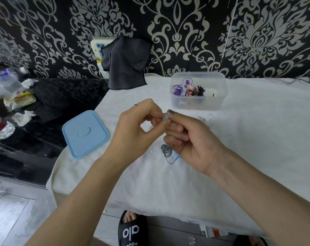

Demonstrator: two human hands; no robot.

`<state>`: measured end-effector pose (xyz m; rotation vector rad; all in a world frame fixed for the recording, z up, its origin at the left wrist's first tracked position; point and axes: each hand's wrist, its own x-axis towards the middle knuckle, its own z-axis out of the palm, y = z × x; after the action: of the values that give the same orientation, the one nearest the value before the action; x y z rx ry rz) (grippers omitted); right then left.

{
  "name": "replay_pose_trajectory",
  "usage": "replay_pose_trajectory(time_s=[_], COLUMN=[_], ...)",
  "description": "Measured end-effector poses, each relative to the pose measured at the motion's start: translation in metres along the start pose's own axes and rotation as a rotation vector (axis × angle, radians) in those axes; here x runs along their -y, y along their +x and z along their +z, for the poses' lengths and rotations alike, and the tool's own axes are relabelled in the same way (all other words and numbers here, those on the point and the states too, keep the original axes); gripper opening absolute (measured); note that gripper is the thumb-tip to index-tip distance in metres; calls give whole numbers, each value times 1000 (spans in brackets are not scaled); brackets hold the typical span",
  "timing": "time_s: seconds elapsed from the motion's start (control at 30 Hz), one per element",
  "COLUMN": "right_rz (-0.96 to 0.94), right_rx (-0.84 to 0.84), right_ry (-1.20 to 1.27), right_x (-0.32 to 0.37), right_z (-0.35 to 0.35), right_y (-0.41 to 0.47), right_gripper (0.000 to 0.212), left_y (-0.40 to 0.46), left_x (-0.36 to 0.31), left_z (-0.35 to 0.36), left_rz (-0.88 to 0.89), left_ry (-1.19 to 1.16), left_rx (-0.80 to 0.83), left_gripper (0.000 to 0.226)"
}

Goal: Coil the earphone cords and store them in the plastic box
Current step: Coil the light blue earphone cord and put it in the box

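Over the white towel-covered table point(248, 148), both hands meet at a light blue earbud point(165, 118). My left hand point(138, 126) pinches the earbud between thumb and fingers. My right hand point(189, 139) touches it with the thumb tip, and its curled fingers hold the grey-blue cord. A coiled bunch of that cord point(166, 152) hangs below the right hand. The clear plastic box point(198, 103) stands open at the back, holding purple, red-white and black coiled earphones point(188, 90). A white earphone cord point(206, 119) lies on the towel right of my hands.
The box's light blue lid point(85, 133) lies at the table's left edge. A dark cloth point(125, 64) hangs on the wall over a socket. Bottles and wrappers point(10, 96) crowd a dark surface to the left. A black slipper point(131, 229) shows below the table.
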<state>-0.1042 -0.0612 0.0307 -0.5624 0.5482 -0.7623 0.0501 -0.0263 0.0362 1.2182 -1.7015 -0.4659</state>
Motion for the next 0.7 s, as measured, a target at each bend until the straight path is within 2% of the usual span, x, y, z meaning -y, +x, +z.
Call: replay_pose_trajectory(time_s=[0.13,0.2,0.3,0.43,0.5,0.6,0.7], right_rz=[48,63,46,24,28,25,-79], right_rx=[-7,-4,-15,-54,-48,-34,-150], right_ry=[46,54,-4,-63,-145,-307,-605], right_x=[0,1,0,0,4,8,7], right_z=[2,3,3,0,-1,-4,-15], right_y=[-1,-1,0,2,2,2,7], right_gripper=[34,29,19,26,21,25,20], left_y=[-1,-3,-4,-3,-3,-3,-6], left_x=[-2,-3,-4,-3,-1,2,10], left_z=[-2,-3,-3,-4,-5,-9,-14], left_rz=[-39,-49,-16,79,69,-42,-204], left_ry=[-36,-32,57,224,254,215,220], left_rx=[9,4,-17,-34,-40,-40,17], left_gripper=[26,22,15,15,11,7,8])
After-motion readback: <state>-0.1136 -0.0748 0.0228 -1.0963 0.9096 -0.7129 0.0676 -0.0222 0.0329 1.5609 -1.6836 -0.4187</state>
